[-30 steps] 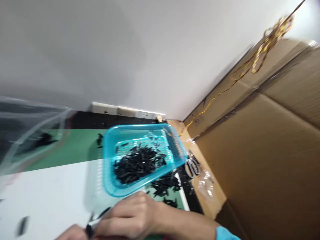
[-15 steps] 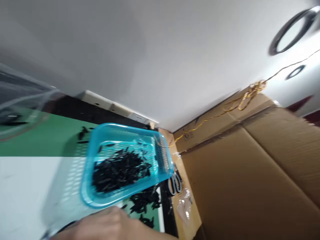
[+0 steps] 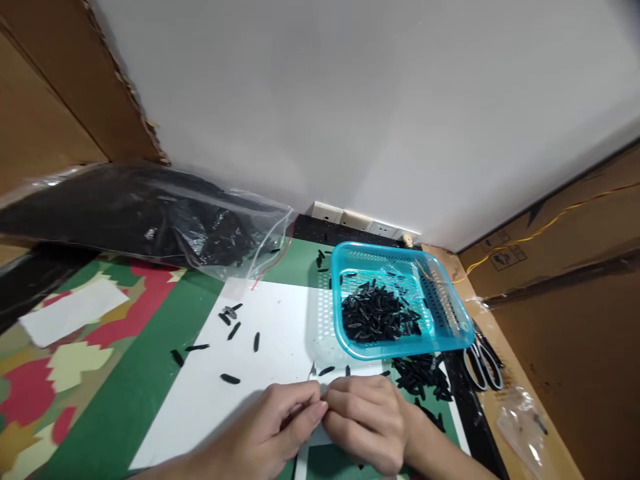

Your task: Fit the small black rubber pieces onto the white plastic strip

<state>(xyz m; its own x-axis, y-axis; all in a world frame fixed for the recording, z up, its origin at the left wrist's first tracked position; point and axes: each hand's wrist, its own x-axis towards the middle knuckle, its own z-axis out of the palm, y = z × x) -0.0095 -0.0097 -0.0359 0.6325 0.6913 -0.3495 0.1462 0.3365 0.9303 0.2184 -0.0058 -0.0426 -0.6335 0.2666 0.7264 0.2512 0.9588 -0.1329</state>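
Note:
My left hand (image 3: pixel 287 427) and my right hand (image 3: pixel 365 420) meet at the fingertips over the white sheet (image 3: pixel 277 313), at the bottom centre. Both are closed in a pinch. A thin pointed metal tip (image 3: pixel 313 371) sticks up between them; the rest of that object and anything else pinched is hidden. Small dark strips (image 3: pixel 230 379) lie scattered on the sheet. To the right, a blue plastic basket (image 3: pixel 400 351) holds a heap of similar black pieces (image 3: pixel 377 313). Another black pile (image 3: pixel 423 377) lies just below the basket.
A clear bag of dark material (image 3: pixel 165 217) lies at the back left. Scissors (image 3: pixel 483 367) and a small plastic bag (image 3: pixel 523 427) rest on the right. Cardboard (image 3: pixel 575 333) stands at the right edge, and sockets (image 3: pixel 355 220) line the wall's foot.
The view has swung left and down, so the basket appears farther right. Both hands now show together at the fingertips; earlier one blurred hand showed below the basket.

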